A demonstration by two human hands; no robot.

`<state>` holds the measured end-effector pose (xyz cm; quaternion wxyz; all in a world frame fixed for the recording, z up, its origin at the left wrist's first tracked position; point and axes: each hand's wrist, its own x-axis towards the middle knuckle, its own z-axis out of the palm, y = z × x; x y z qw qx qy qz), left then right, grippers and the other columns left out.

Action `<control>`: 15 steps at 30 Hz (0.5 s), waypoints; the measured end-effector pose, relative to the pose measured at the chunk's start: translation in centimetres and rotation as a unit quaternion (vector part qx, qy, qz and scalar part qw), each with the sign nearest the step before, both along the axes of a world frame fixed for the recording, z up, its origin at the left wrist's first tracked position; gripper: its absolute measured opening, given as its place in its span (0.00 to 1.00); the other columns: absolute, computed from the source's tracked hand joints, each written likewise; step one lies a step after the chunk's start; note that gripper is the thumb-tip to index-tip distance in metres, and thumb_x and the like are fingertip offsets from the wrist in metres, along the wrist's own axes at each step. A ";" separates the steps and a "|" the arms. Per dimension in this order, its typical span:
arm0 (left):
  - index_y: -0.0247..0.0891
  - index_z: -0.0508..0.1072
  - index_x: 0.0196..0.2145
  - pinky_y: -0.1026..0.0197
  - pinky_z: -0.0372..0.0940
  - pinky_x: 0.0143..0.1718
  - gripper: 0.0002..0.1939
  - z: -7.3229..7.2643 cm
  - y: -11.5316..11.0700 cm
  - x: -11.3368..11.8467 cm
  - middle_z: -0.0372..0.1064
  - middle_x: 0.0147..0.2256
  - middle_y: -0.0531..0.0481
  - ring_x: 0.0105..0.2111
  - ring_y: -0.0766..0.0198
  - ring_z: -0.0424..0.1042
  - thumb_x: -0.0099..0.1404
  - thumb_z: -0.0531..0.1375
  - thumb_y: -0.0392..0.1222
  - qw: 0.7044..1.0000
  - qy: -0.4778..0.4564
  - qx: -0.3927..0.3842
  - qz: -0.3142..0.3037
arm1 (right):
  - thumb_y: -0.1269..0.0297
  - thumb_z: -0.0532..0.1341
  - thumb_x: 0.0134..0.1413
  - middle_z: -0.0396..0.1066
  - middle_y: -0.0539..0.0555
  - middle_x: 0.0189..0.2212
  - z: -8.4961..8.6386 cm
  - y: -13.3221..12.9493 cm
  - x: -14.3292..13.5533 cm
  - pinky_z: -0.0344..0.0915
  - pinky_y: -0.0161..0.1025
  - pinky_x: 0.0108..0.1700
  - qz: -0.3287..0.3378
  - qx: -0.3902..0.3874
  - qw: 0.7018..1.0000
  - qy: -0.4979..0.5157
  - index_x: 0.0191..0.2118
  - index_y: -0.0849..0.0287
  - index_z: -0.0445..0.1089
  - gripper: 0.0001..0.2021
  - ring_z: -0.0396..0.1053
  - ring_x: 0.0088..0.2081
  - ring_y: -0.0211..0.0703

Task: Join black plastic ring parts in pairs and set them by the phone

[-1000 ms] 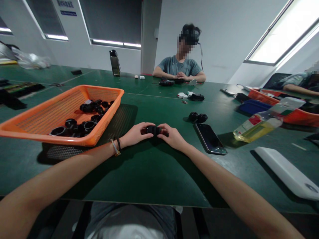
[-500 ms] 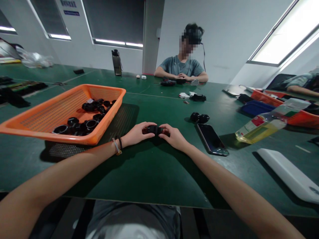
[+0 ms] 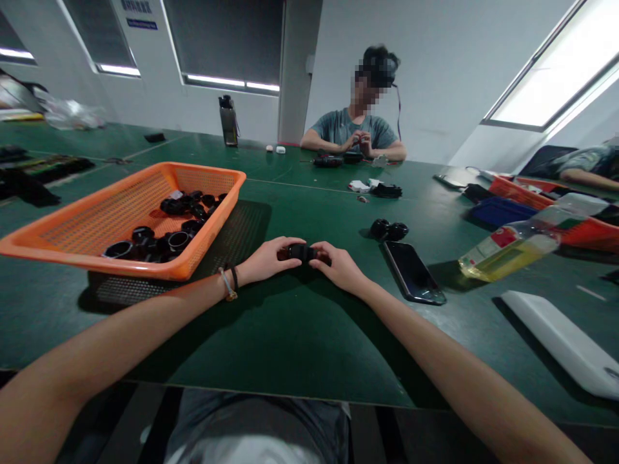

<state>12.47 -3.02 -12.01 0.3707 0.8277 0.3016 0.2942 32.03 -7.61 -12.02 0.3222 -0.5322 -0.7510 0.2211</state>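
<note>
Black, rounded, plastic-looking fitting (image 3: 302, 252) sits between the fingers of the left hand (image 3: 268, 260) and right hand (image 3: 340, 265), both gripping it from opposite ends, neither nearer. Its long axis seems to run crosswise, fingers to fingers; beneath them spreads the smooth green desk (image 3: 290, 348).

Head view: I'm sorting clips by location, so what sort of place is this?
Probably a workshop or assembly room: a large green table, an orange basket of black parts, and a person seated across.
</note>
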 end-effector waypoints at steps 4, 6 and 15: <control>0.37 0.67 0.49 0.56 0.65 0.44 0.23 0.0 0.0 0.0 0.67 0.45 0.44 0.43 0.59 0.69 0.56 0.60 0.43 1.000 -0.002 -0.002 -0.001 | 0.69 0.59 0.50 0.69 0.48 0.25 0.0 0.0 0.0 0.61 0.36 0.33 0.000 0.000 1.000 -0.006 0.41 0.60 0.65 0.11 0.66 0.27 0.37; 0.38 0.67 0.49 0.56 0.64 0.45 0.22 0.0 0.0 0.0 0.67 0.46 0.44 0.43 0.59 0.68 0.56 0.60 0.43 1.000 -0.004 -0.002 -0.002 | 0.69 0.59 0.50 0.69 0.49 0.25 0.1 0.1 0.0 0.61 0.36 0.33 0.001 -0.002 1.000 -0.008 0.41 0.60 0.65 0.11 0.66 0.27 0.37; 0.38 0.67 0.49 0.56 0.65 0.44 0.22 0.2 -0.1 0.1 0.67 0.45 0.44 0.43 0.59 0.69 0.56 0.60 0.44 1.000 0.008 0.007 0.007 | 0.70 0.61 0.47 0.69 0.49 0.28 0.1 -0.2 0.1 0.64 0.38 0.36 0.026 0.013 0.999 0.032 0.44 0.59 0.62 0.16 0.68 0.30 0.38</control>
